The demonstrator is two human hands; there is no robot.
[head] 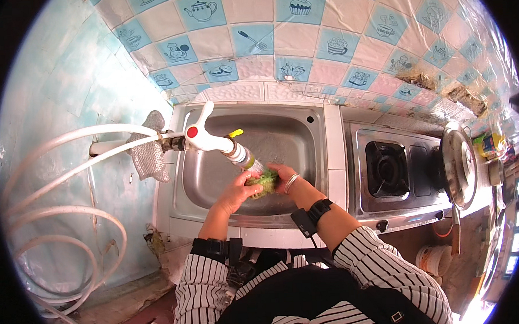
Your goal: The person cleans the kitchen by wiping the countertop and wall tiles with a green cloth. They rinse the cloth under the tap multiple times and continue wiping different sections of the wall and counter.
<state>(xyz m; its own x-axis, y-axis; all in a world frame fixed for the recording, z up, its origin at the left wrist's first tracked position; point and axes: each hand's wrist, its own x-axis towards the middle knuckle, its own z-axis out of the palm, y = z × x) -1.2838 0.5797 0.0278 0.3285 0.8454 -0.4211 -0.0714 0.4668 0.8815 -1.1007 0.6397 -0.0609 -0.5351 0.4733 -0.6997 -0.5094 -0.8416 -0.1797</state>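
Under the white tap (pixel 210 140) with a red button, water runs from the nozzle onto a green, leafy-looking bundle (pixel 265 183), whose exact kind I cannot tell. My left hand (pixel 240 189) grips its left side, the thumb over the top. My right hand (pixel 282 176), with bangles at the wrist, holds the bundle from the right. Both hands are above the lower right part of the stainless steel sink (pixel 200 195). A small yellow thing (pixel 236 132) shows behind the tap.
A gas stove (pixel 383 171) adjoins the sink at the right, with a lidded pan (pixel 458 166) on its far side, the handle jutting towards me. A white hose (pixel 66 209) loops along the left wall. A silvery mesh cloth (pixel 149 151) hangs on the tap pipe.
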